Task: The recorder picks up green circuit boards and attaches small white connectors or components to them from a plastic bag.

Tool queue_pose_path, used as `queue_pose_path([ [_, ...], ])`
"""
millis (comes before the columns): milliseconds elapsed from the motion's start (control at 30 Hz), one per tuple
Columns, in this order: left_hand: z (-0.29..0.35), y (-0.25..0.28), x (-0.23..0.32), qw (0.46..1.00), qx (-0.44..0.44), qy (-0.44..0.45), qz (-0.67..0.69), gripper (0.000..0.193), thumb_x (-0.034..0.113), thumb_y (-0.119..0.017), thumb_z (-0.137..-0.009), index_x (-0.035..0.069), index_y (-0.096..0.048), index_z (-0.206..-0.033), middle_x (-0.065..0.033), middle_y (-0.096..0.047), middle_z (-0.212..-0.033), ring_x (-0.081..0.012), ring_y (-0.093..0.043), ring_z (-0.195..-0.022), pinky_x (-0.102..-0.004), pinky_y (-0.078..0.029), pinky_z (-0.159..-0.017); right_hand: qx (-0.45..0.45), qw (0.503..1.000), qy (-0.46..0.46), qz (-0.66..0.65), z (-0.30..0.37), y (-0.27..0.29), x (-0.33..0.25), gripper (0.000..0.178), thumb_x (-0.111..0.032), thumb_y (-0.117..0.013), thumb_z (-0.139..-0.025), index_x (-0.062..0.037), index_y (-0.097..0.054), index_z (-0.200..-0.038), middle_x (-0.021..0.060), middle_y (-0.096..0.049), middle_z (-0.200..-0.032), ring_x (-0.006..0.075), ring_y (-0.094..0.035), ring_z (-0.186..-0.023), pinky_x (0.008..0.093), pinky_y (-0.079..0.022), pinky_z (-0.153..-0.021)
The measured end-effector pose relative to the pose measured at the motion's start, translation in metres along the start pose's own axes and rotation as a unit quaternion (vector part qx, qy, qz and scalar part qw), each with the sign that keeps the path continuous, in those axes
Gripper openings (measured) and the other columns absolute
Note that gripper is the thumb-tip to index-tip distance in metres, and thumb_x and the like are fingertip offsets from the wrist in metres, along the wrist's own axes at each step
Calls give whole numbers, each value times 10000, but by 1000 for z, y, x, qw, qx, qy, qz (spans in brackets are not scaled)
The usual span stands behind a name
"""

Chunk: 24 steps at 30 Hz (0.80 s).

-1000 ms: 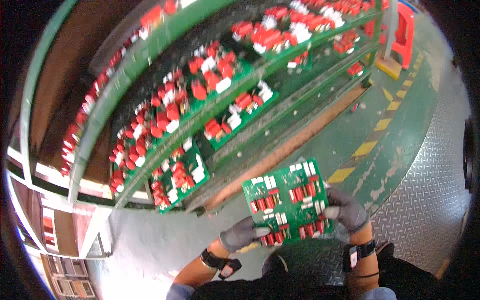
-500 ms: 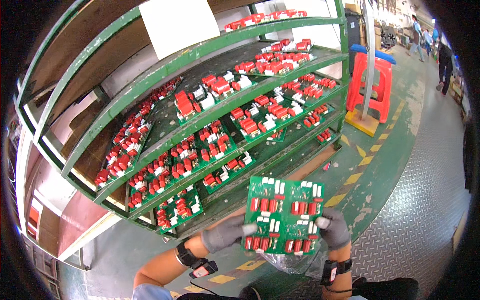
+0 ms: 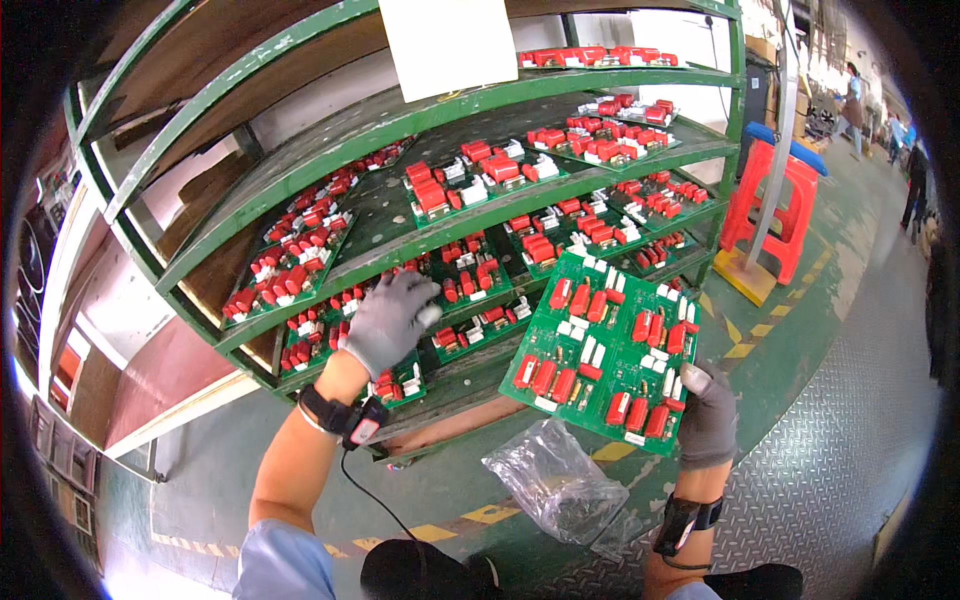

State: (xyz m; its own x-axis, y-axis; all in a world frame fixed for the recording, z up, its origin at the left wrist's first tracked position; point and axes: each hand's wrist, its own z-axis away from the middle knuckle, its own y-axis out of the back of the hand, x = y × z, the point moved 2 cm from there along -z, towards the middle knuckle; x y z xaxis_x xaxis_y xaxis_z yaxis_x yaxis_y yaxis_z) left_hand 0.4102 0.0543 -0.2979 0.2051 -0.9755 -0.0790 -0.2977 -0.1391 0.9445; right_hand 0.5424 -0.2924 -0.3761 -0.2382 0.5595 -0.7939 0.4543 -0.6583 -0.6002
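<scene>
A green circuit board (image 3: 612, 348), crowded with red and white parts, is held tilted in front of the green rack (image 3: 620, 80), out from its shelves and toward its right half. The board is gripped at its right edge by the gloved right hand (image 3: 708, 425), with the thumb laid over its face. The gloved left hand (image 3: 390, 320) is extended to the rack's lower shelves, left of their middle, with its fingers bent; whether anything is touched or grasped there cannot be told.

Similar boards (image 3: 480, 180) are spread over several of the rack's shelves. A white sheet (image 3: 450, 45) is seen across the rack's upper front, a clear plastic bag (image 3: 560, 485) in front of its base, and a red stool (image 3: 775, 195) just to its right.

The step in hand is judged to be the handling of one board by the right hand while the rack is reached with the left. For the next move, a firm hold on the edge is called for, and the parts should be kept clear of the rack's rails.
</scene>
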Motion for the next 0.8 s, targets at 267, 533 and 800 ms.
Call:
queue_pose_path([
  [267,6,20,2,991,-123,-23,44,502,286,-649,-802,156,-496,-1262,-151,-441,-1277,-347,-466,-1155,-411,-401,-960,-20,997,-34,-59,7,9,16,486,-250,-618,-753,66,-545,-1116,158,-639,-1003,240,-636,-872,343,-493,-830],
  [533,-3,29,-1,985,-104,-49,125,449,149,-719,-685,147,-580,-1112,-146,-476,-1195,-328,-473,-1097,-407,-407,-930,-41,989,-54,-128,0,15,22,547,-207,-606,-749,103,-483,-1183,193,-601,-1100,274,-623,-957,389,-496,-864],
  [800,-47,17,8,997,-13,14,78,398,185,-688,-757,86,-584,-1128,-135,-567,-1165,-293,-527,-1077,-381,-412,-937,-14,984,-88,-154,1,27,19,499,-176,-585,-732,111,-518,-1135,200,-604,-1085,282,-601,-987,386,-453,-920],
])
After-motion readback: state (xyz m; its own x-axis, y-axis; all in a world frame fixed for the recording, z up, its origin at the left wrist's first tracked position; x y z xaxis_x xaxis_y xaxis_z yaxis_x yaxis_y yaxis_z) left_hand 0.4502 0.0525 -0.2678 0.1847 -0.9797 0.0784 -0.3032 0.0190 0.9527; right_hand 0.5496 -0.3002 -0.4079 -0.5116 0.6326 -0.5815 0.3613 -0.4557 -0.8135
